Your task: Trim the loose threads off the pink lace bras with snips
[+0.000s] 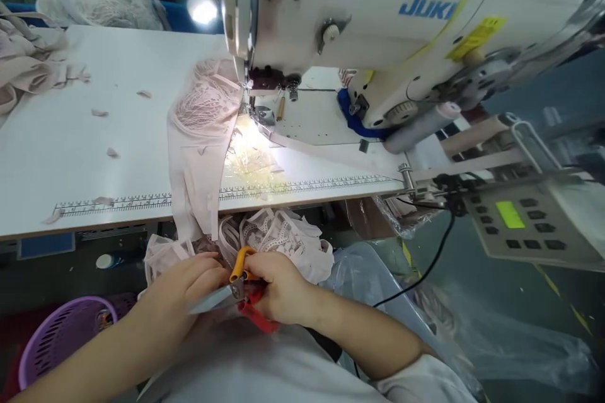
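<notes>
One pair of scissors (pixel 237 289), lower centre of the frame: one orange handle, one red, grey metal blades directed left. Right hand (pixel 289 289): fingers clenched around the handles. Left hand (pixel 186 293): at the blades; finger grip cannot be determined. One sewing machine (pixel 363 19), upper right.

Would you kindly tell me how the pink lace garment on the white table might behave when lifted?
The pink lace garment is probably floppy, since its lower end drapes over the edge of the table. It looks light for its size, as the fabric appears thin. It may snag if pulled, as its upper part lies beside the sewing machine.
</notes>
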The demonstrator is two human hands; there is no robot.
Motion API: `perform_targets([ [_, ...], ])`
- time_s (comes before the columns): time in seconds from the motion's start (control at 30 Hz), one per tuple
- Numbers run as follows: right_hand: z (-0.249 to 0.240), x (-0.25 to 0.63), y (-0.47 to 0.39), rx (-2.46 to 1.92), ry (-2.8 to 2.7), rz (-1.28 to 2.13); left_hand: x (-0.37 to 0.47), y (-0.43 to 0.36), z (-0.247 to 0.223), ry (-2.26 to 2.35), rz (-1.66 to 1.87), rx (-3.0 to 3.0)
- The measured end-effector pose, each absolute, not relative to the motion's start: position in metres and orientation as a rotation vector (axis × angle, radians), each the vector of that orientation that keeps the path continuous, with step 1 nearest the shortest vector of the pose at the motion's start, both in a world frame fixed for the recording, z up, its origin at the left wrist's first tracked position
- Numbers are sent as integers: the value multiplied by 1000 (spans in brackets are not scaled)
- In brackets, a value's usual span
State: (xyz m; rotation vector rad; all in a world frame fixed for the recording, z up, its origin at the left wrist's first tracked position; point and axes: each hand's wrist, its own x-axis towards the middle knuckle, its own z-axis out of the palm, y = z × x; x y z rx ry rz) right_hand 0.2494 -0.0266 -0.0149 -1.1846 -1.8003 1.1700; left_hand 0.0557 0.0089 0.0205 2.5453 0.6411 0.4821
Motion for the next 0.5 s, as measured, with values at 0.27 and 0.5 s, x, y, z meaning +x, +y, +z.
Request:
perform_targets([
  [0.27,-14,274,-24,-1147,-2055,1113,60,19,33,651,201,2385],
  [0.5,-23,318,-26,-1199,-2183,1102,59,30,41,831,32,2327],
])
